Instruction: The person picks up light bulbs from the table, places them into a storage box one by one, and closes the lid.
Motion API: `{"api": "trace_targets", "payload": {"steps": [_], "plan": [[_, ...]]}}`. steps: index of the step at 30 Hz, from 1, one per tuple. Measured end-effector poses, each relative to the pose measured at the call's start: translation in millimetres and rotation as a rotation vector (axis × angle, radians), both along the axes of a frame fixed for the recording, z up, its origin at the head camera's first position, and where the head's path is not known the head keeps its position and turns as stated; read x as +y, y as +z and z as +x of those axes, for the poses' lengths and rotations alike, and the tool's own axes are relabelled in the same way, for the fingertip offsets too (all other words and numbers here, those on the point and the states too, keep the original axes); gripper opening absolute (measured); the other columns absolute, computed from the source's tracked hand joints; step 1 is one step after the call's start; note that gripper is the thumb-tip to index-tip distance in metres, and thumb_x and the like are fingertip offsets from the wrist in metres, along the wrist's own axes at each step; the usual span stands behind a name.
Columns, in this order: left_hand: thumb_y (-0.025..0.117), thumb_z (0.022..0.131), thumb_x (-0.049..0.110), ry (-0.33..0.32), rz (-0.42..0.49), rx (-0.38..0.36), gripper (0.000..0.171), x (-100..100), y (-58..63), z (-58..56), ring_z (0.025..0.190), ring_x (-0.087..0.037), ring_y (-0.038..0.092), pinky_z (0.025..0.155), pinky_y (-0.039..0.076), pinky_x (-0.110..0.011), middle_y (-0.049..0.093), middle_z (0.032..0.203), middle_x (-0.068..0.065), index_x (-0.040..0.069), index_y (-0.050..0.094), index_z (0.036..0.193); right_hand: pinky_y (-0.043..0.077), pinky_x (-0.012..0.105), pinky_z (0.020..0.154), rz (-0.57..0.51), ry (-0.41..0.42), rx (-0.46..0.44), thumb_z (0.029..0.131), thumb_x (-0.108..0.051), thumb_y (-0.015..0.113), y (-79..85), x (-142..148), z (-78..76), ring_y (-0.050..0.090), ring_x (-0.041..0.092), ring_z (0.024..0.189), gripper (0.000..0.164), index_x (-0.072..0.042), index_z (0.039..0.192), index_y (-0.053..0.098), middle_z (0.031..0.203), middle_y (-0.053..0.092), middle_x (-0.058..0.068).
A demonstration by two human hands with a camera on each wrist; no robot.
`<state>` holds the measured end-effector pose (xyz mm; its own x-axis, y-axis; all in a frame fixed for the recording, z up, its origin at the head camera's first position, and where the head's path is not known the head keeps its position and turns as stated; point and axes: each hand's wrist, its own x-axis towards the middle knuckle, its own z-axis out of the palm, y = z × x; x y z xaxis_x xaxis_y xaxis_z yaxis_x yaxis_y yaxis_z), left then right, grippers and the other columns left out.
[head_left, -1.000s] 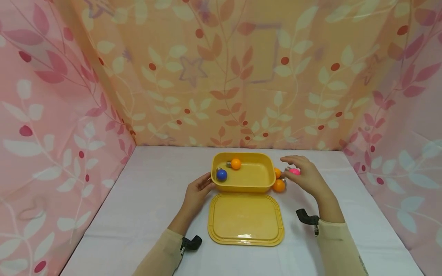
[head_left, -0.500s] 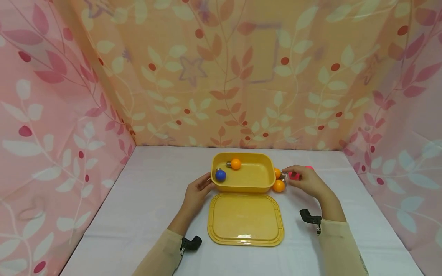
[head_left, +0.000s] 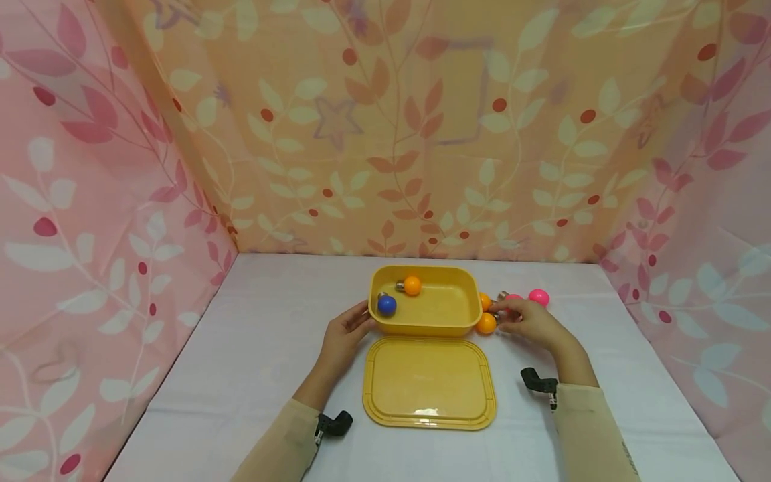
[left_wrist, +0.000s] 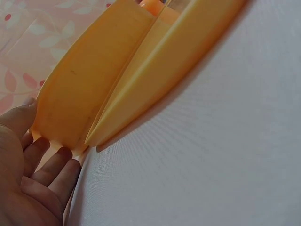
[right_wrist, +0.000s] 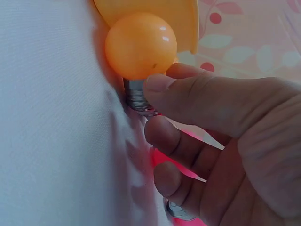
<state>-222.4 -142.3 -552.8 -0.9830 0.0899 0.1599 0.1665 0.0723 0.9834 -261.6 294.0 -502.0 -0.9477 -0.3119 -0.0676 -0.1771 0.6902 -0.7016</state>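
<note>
A yellow plastic box [head_left: 434, 325] stands without its lid, holding an orange light bulb [head_left: 412, 286] and a blue light bulb [head_left: 387, 305]. My left hand [head_left: 345, 335] touches its left end; in the left wrist view the thumb lies along the upper edge and the fingertips rest low on the end wall. At the right end, my right hand [head_left: 530, 321] has its thumb and index finger on either side of the metal screw base of the front orange bulb [right_wrist: 141, 46]. A second orange bulb [head_left: 484, 301] lies behind it, partly hidden by the box.
The yellow lid [head_left: 429, 381] lies flat in front of the box. Two pink bulbs, one nearer [head_left: 512, 299] and one farther right [head_left: 539, 297], lie behind my right hand. A white cloth [head_left: 259, 335] covers the table, and patterned curtains [head_left: 385, 134] enclose it.
My right hand has come down from above the bulbs, its fingers drawing closer together around the front orange bulb's base. The right pink bulb has come into view. My left hand keeps its place.
</note>
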Motion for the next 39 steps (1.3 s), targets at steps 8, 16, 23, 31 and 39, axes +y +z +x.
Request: {"api": "trace_targets", "payload": {"steps": [8, 16, 23, 31, 39], "plan": [[0.073, 0.097, 0.026, -0.011, 0.003, 0.015, 0.057, 0, 1.0, 0.8, 0.132, -0.025, 0.06, 0.103, 0.051, -0.021, 0.059, 0.147, -0.011, 0.009, 0.055, 0.148, 0.054, 0.031, 0.08, 0.041, 0.01, -0.015, 0.087, -0.013, 0.083, -11.4, 4, -3.8, 0.058, 0.023, 0.093, 0.034, -0.019, 0.119, 0.076, 0.119, 0.068, 0.012], [0.073, 0.097, 0.027, -0.013, -0.013, 0.019, 0.056, 0, -1.0, 0.9, 0.131, -0.022, 0.061, 0.104, 0.05, -0.023, 0.06, 0.146, -0.009, 0.01, 0.056, 0.148, 0.054, 0.034, 0.083, 0.042, 0.005, -0.048, 0.086, -0.017, 0.084, -14.6, 5, -2.6, 0.058, 0.024, 0.095, 0.033, -0.02, 0.117, 0.075, 0.107, 0.067, 0.004], [0.073, 0.096, 0.028, -0.006, -0.022, 0.022, 0.057, 2, -1.7, 1.3, 0.132, -0.023, 0.06, 0.105, 0.051, -0.025, 0.059, 0.148, -0.009, 0.011, 0.055, 0.148, 0.054, 0.037, 0.089, 0.026, 0.002, -0.05, 0.085, -0.024, 0.086, -13.6, 8, -1.0, 0.061, 0.024, 0.098, 0.03, -0.02, 0.113, 0.074, 0.11, 0.069, 0.004], [0.073, 0.096, 0.029, -0.007, -0.021, 0.005, 0.057, 2, -1.9, 0.7, 0.131, -0.018, 0.06, 0.104, 0.05, -0.023, 0.059, 0.147, -0.004, 0.014, 0.055, 0.149, 0.056, 0.027, 0.072, -0.008, 0.003, -0.051, 0.083, -0.027, 0.087, -7.6, 17, 0.9, 0.057, 0.026, 0.091, 0.033, -0.018, 0.112, 0.073, 0.104, 0.067, 0.005], [0.073, 0.097, 0.025, 0.002, -0.023, 0.009, 0.059, 1, 0.4, 2.1, 0.133, -0.023, 0.059, 0.103, 0.051, -0.024, 0.056, 0.151, -0.011, 0.011, 0.052, 0.151, 0.051, 0.026, 0.066, 0.011, -0.041, 0.002, 0.085, -0.03, 0.085, 9.0, 22, 5.8, 0.056, 0.024, 0.084, 0.036, -0.017, 0.116, 0.073, 0.092, 0.062, 0.007]]}}
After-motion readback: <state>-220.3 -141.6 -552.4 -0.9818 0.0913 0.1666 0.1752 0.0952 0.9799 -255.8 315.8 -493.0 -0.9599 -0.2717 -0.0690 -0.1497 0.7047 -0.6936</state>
